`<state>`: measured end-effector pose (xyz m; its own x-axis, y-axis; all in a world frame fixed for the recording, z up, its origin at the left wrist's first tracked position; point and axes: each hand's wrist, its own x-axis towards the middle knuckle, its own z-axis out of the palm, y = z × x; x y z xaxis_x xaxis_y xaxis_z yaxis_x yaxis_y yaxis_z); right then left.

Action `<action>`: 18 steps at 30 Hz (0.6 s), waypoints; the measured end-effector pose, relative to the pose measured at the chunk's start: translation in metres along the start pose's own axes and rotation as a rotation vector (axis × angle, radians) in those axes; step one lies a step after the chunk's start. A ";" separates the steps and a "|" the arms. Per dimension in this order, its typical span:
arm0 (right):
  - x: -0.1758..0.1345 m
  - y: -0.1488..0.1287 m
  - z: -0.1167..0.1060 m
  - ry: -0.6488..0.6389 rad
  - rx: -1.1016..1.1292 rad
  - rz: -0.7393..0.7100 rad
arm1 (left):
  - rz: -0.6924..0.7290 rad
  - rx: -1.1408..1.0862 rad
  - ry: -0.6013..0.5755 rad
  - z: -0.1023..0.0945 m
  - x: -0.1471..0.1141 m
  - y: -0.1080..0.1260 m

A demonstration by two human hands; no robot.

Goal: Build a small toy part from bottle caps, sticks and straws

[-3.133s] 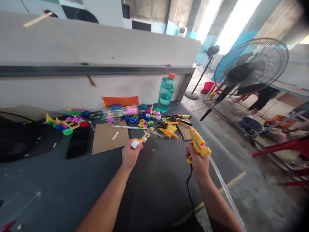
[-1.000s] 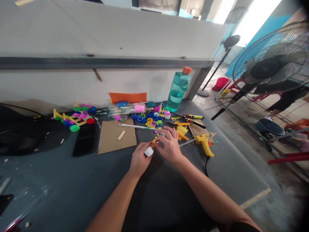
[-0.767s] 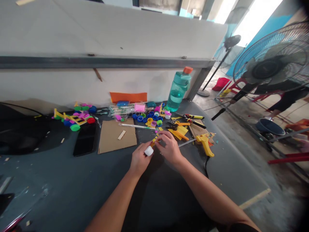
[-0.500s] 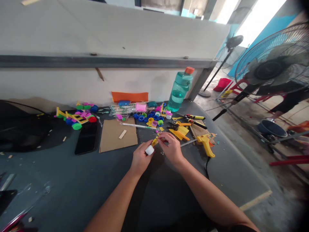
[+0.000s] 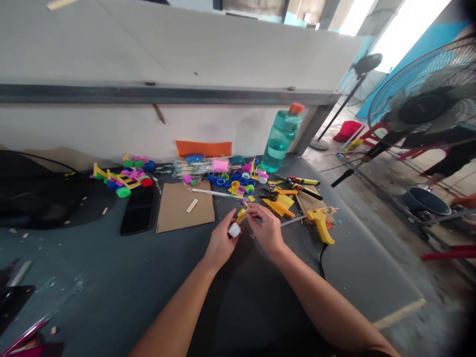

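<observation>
My left hand (image 5: 222, 243) is closed on a small craft piece with a white bottle cap (image 5: 234, 229) and a yellow part (image 5: 241, 214) above it. The fingertips of my right hand (image 5: 266, 230) are pinched at the top of that yellow part; whatever lies between them is too small to make out. Just beyond my hands are loose bottle caps (image 5: 235, 187) in several colours. A yellow foam sheet (image 5: 285, 202) and a yellow hot glue gun (image 5: 320, 225) lie right of my right hand.
A cardboard sheet (image 5: 184, 218) bears a short wooden stick (image 5: 192, 205). Left of it are a black phone (image 5: 137, 212) and colourful cap-and-stick models (image 5: 128, 178). A teal water bottle (image 5: 279, 144) stands near the back, pliers (image 5: 308, 191) nearby. A fan (image 5: 422, 109) stands off the table's right side.
The whole view has shifted slightly, so the scene sits a little further right. My hands stay together, and the yellow part has turned somewhat, showing a broader face.
</observation>
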<state>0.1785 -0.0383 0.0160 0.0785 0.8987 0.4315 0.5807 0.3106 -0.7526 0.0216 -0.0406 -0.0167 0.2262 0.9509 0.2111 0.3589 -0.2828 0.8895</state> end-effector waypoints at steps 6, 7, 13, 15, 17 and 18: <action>0.001 0.002 -0.001 0.007 0.034 -0.006 | 0.040 -0.038 -0.137 0.001 -0.003 -0.005; 0.001 0.003 -0.001 0.008 0.032 -0.009 | 0.033 -0.065 -0.158 0.001 -0.003 -0.004; 0.001 0.003 -0.002 0.012 0.032 -0.054 | -0.117 -0.527 -0.218 0.000 -0.007 0.009; 0.000 0.002 -0.003 -0.004 0.033 -0.072 | -0.266 -0.719 -0.158 0.001 -0.006 0.015; -0.001 0.001 -0.004 -0.016 0.036 -0.092 | -0.441 -0.873 -0.049 0.002 -0.003 0.022; -0.002 0.001 -0.004 -0.025 0.038 -0.105 | -0.515 -0.929 0.005 0.002 -0.001 0.025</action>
<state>0.1817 -0.0410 0.0167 -0.0013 0.8678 0.4969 0.5531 0.4146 -0.7226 0.0323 -0.0488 0.0043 0.2393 0.9300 -0.2791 -0.4225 0.3585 0.8324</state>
